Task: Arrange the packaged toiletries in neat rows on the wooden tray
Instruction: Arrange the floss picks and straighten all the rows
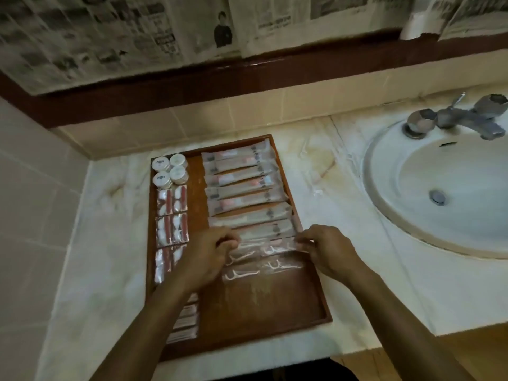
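So the brown wooden tray sits on the pale marble surface, left of the white round sink. In it: long sachets stacked down the right, small round white tubs back-left, clear cotton-swab packets just in front of them.
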